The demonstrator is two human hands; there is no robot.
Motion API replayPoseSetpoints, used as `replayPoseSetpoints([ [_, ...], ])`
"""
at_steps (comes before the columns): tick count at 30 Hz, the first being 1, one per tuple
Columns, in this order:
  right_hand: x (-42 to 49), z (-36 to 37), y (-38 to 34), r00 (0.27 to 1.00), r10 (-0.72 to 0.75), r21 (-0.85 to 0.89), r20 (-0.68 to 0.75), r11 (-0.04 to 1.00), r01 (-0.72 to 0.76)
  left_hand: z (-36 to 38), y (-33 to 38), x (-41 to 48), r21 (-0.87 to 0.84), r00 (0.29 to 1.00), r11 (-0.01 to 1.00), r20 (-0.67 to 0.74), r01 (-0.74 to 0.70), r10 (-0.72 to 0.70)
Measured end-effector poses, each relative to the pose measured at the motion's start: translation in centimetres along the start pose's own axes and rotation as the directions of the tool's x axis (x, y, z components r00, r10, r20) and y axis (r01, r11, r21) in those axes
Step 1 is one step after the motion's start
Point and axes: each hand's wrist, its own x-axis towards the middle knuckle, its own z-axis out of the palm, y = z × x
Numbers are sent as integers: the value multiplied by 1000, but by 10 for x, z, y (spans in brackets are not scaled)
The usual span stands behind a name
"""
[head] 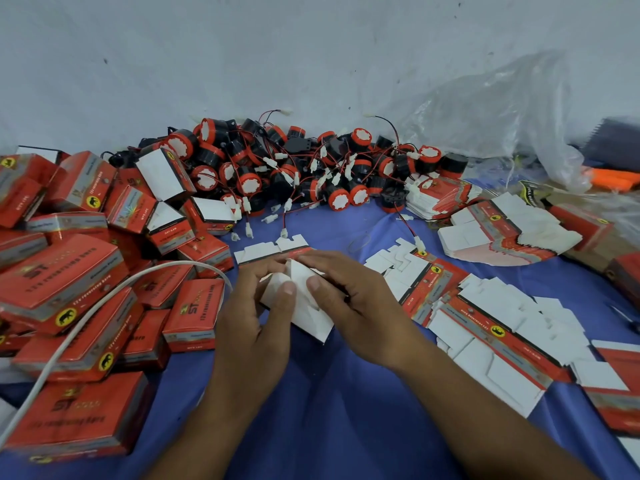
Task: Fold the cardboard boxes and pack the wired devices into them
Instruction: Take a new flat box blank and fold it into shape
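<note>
The left hand and right hand meet over the middle of the blue cloth. Both curl round a half-folded cardboard box, held between them white side up with the thumbs pressing on its flaps. The wired devices are piled at the cloth's far edge. Finished red boxes are heaped along the left edge, and flat blanks lie along the right.

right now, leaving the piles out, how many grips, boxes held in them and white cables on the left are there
grips: 2 (left grip, right grip)
half-folded cardboard box, held by both: 1
white cable: 1
total: 4
</note>
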Motion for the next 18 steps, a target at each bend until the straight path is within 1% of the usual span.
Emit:
replayPoseSetpoints([
  [2, 0, 1, 0, 999, -35, -30, 2, 999, 35, 0, 0, 1, -150, 996, 985, 27, 90, -87],
  [4, -1, 3, 0, 998, -58, -61, 2, 996, 58, -1, -2, 1, -320, 984, 931, 56, 176, -167],
  [6, -2, 5, 1, 998, -51, -79, 21, 995, 53, -2, -4, 2, -427, 969, 871, 85, 244, -230],
  [9, -2, 5, 3, 998, -42, -74, 40, 996, 45, -2, -2, 2, -519, 953, 802, 111, 297, -282],
  [12, -2, 5, 2, 998, -50, -64, 38, 997, 52, 0, 2, 3, -604, 949, 738, 116, 301, -292],
  [14, -2, 5, 1, 998, -59, -50, 24, 997, 60, 1, 4, 3, -617, 948, 727, 110, 302, -300],
  [18, -1, 5, 0, 998, -62, -42, -19, 997, 61, 1, 7, 3, -594, 953, 751, 98, 288, -287],
])
